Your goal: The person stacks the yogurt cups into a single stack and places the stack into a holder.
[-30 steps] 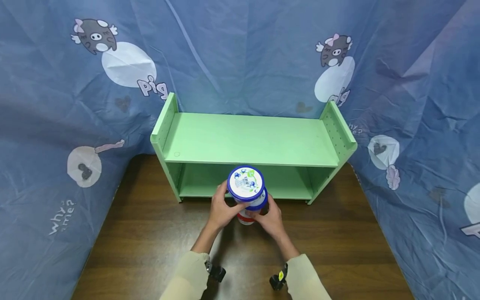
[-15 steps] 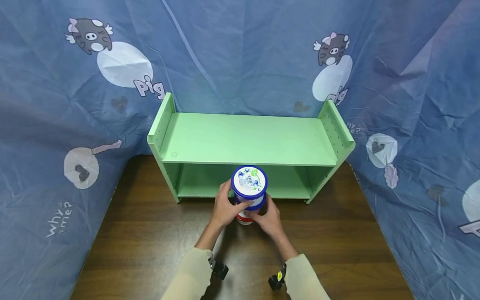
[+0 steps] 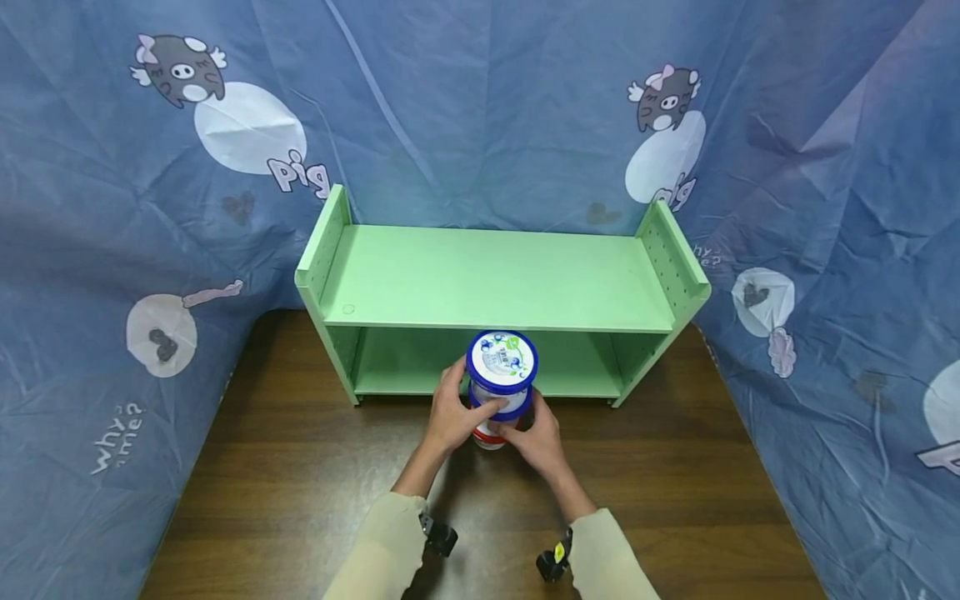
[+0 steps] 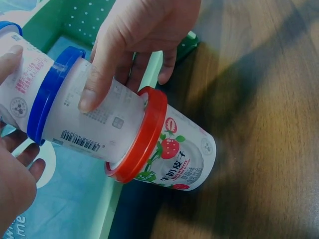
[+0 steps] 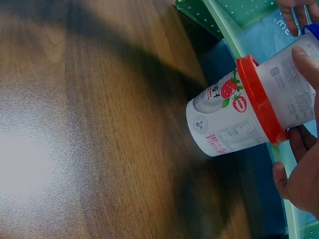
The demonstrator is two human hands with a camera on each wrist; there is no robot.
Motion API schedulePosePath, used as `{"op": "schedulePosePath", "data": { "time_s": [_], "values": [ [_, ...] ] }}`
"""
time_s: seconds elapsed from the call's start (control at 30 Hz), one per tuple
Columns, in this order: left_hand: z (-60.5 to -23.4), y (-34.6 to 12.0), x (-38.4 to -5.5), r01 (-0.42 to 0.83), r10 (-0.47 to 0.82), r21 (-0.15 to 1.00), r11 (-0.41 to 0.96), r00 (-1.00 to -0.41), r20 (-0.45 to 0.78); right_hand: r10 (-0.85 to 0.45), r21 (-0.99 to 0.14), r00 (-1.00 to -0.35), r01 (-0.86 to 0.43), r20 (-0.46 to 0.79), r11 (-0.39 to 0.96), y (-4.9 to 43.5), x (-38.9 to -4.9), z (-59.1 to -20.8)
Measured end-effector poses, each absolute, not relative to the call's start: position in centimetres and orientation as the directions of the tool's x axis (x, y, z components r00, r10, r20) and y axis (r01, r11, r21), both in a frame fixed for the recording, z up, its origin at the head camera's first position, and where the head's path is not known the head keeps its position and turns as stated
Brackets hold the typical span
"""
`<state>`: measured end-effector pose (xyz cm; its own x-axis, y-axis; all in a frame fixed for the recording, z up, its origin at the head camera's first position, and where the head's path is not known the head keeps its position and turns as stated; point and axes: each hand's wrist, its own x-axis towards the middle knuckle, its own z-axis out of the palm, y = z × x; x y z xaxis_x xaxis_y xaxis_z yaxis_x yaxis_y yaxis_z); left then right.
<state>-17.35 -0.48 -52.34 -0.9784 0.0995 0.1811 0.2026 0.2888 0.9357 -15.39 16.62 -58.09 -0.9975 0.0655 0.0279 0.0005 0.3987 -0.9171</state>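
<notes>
Three white paper tubs stand in one stack. At the bottom, a red-lidded strawberry tub (image 4: 184, 149) rests on the table. Above it sits a blue-lidded tub (image 4: 99, 117), on the red lid. A second blue-lidded tub, printed with blueberries (image 3: 502, 361), tops the stack. My left hand (image 3: 448, 421) holds this top tub, thumb in front and fingers round its left side. The right hand (image 3: 540, 437) holds the middle tub from the right, its thumb across the front. Far sides of the tubs are hidden in the head view.
Just behind the stack is a light green two-tier shelf (image 3: 495, 279) with raised side panels. A brown wood-grain table (image 3: 300, 500) lies beneath everything. Blue printed cloth (image 3: 480, 108) hangs behind and at both sides.
The top tub has shifted right with my left hand, coming more in line over the middle tub. My right hand has barely moved. The head view has turned slightly.
</notes>
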Motion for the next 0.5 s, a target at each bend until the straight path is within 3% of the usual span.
{"op": "schedulePosePath", "data": {
  "time_s": [0.5],
  "values": [
    [-54.6, -1.8, -17.1, 0.185, 0.135, 0.920, 0.344, -0.980, 0.146, 0.058, -0.912, -0.997, -0.020, 0.048, 0.409, 16.7, -15.5, -57.7]
  ]
}}
